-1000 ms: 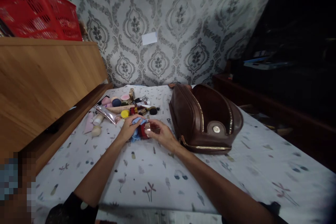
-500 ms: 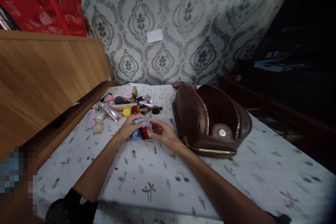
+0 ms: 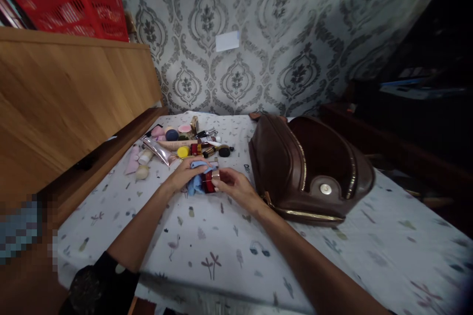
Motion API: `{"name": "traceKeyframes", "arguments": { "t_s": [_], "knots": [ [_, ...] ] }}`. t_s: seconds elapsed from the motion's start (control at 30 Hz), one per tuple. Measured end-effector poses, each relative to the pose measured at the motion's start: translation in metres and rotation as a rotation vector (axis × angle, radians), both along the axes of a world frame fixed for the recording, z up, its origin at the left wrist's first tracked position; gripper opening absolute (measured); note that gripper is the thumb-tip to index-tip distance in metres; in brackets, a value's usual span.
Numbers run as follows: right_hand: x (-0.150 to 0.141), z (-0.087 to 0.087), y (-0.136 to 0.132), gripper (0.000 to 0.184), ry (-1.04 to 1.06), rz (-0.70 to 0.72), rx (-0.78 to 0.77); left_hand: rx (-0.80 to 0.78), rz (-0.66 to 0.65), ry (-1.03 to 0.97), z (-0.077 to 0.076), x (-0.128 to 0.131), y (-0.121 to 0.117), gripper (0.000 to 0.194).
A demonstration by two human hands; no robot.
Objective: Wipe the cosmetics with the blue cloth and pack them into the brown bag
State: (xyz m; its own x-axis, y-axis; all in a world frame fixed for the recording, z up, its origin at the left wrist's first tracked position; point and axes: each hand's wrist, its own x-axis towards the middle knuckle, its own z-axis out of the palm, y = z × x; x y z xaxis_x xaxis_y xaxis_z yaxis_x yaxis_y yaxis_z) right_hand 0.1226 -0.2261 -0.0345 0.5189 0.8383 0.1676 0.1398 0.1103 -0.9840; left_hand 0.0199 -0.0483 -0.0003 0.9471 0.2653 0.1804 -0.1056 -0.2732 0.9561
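Both hands meet over the patterned white sheet (image 3: 221, 251). My left hand (image 3: 184, 175) presses a light blue cloth (image 3: 195, 183) against a small red container (image 3: 209, 183). My right hand (image 3: 233, 185) pinches that red container by its shiny metal end. Just behind the hands lies a heap of cosmetics (image 3: 177, 143): tubes, sponges, small jars and lipsticks. An open brown leather bag (image 3: 310, 170) with gold zips lies to the right of my right hand.
A wooden headboard (image 3: 66, 103) runs along the left, with a red plastic basket (image 3: 70, 2) on top. Patterned grey wallpaper (image 3: 258, 34) stands behind. Dark furniture (image 3: 414, 108) fills the right side.
The view has shifted, so everything sits slightly further right and up. Both hands stay together on the red container and the cloth; my left fingers have shifted a little over the cloth.
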Motion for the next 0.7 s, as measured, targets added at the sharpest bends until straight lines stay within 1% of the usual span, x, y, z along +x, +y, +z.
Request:
{"name": "traceKeyframes", "arguments": {
  "t_s": [0.2,0.33,0.43,0.5,0.57,0.7],
  "knots": [
    [-0.0004,0.0021,-0.0024,0.047,-0.071,0.000,0.053,0.013,-0.022,-0.020,-0.0065,0.0013,0.0085,0.028],
    [0.0001,0.0005,-0.0024,0.049,-0.176,-0.039,0.114,-0.087,-0.028,-0.011,-0.0045,-0.0007,0.0080,0.030],
    [0.0003,-0.0008,-0.0021,0.049,-0.222,-0.055,0.150,-0.165,-0.076,0.015,-0.0018,-0.0030,0.0066,0.033],
    [-0.0008,-0.0004,-0.0026,0.050,-0.214,-0.032,0.141,-0.189,-0.104,0.026,-0.0008,-0.0042,0.0065,0.034],
    [-0.0028,0.0010,-0.0032,0.049,-0.192,-0.007,0.105,-0.194,-0.103,0.025,-0.0009,-0.0045,0.0069,0.035],
    [-0.0072,0.0055,-0.0032,0.051,-0.176,-0.037,0.040,-0.172,-0.075,0.001,-0.0031,-0.0034,0.0078,0.034]
  ]
}}
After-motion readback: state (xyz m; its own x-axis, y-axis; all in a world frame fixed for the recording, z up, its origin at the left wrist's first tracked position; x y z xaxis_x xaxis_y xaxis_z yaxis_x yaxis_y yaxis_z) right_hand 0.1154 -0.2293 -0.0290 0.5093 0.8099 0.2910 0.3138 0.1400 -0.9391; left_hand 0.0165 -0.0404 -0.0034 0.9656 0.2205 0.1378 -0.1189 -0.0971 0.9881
